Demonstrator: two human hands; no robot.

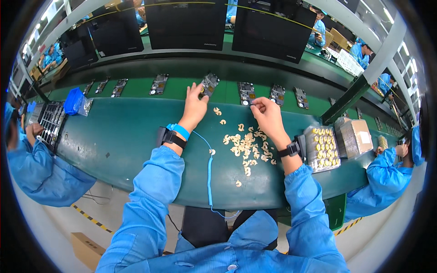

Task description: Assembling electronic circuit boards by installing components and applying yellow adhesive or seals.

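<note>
My left hand (pixel 195 108) grips a dark circuit board (pixel 211 83) by its lower edge, thumb and fingers around it. The board is tilted on the green strip beyond the mat. To the right, my right hand (pixel 267 113) has thumb and forefinger pinched together at the lower corner of another circuit board (pixel 246 90). Whatever sits between those fingertips is too small to make out. A round silvery piece shows on that board near the fingertips. Below my right hand lies a scatter of small cream, curved pieces (pixel 246 146). A blue wrist strap (pixel 180 131) circles my left wrist.
More circuit boards (pixel 159 84) lie in a row along the strip. A tray of round yellow pieces (pixel 322 148) and a box (pixel 357 138) stand at right; a blue bin (pixel 73 101) at left. A coiled blue cord (pixel 209 179) crosses the mat. Co-workers sit on both sides.
</note>
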